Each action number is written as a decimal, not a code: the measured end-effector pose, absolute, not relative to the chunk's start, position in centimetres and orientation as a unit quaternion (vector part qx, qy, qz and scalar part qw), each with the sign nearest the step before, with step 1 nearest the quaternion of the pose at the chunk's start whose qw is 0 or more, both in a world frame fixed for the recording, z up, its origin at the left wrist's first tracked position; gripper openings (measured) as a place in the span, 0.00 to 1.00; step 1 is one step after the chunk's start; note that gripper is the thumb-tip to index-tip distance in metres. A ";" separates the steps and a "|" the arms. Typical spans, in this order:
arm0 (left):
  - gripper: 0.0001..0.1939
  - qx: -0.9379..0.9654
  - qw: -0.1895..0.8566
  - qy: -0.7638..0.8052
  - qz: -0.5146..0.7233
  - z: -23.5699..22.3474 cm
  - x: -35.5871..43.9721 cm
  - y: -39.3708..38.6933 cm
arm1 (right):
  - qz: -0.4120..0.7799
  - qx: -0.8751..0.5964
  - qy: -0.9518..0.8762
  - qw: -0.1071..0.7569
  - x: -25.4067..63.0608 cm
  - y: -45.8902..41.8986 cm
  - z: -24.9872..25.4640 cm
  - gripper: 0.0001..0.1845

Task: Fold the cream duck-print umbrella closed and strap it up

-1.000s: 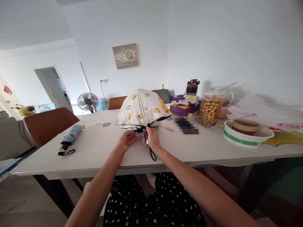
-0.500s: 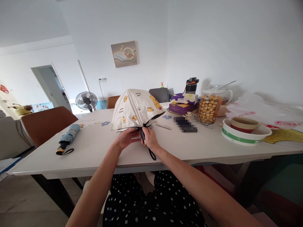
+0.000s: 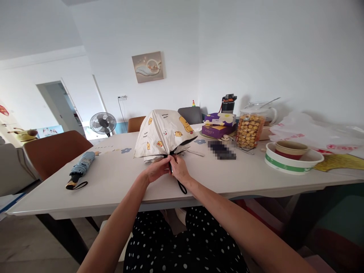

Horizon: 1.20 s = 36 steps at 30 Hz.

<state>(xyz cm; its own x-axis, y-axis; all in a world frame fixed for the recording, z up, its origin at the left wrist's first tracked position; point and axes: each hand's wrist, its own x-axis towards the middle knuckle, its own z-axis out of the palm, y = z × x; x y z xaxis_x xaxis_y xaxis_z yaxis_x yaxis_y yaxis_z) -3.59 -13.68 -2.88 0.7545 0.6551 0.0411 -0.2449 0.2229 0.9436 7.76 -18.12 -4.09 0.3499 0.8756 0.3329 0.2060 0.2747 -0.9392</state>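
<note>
One cream umbrella [image 3: 162, 132] stands just beyond the fingers, near the front edge of the table [image 3: 113, 189]; the right hand [image 3: 180, 168] curls around its black handle, the left hand [image 3: 157, 170] meets it, pinching or not, I cannot tell.

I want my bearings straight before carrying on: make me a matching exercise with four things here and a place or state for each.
Things:
1. White umbrella
2. Blue umbrella
3. Purple boxes
4. Brown cup

Places or states:
A. Inside the white bowl with a green band
B. Stacked, left of the jar of golden snacks
C. Loosely domed, held in the right grip
D. Furled, lying at the far left of the table

Pairs: 1-C, 2-D, 3-B, 4-A
</note>
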 end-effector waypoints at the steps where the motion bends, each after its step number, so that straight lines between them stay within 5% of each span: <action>1: 0.12 0.542 0.759 0.193 0.306 -2.9 -3.3 -13.8 | 0.269 -0.535 -0.505 0.621 7.7 -18.2 -4.0 0.13; 7: 0.19 0.494 0.753 0.231 0.368 -3.4 -1.9 -13.7 | 0.302 -0.502 -0.515 0.626 7.7 -18.1 -4.2 0.14; 15: 0.11 0.391 0.727 0.214 0.522 -3.2 -2.4 -13.4 | 0.330 -0.489 -0.480 0.649 8.1 -17.6 -4.5 0.16; 36: 0.09 0.306 0.783 0.156 0.518 -2.3 -3.4 -13.7 | 0.409 -0.427 -0.452 0.668 7.8 -18.4 -3.7 0.16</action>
<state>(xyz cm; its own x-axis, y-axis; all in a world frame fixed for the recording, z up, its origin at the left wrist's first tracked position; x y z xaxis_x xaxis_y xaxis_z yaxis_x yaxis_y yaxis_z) -3.38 -13.73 -2.33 0.4147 0.9071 0.0724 -0.7155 0.2759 0.6418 7.78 -18.39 -3.66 0.2561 0.9326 0.2545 -0.1603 0.3006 -0.9402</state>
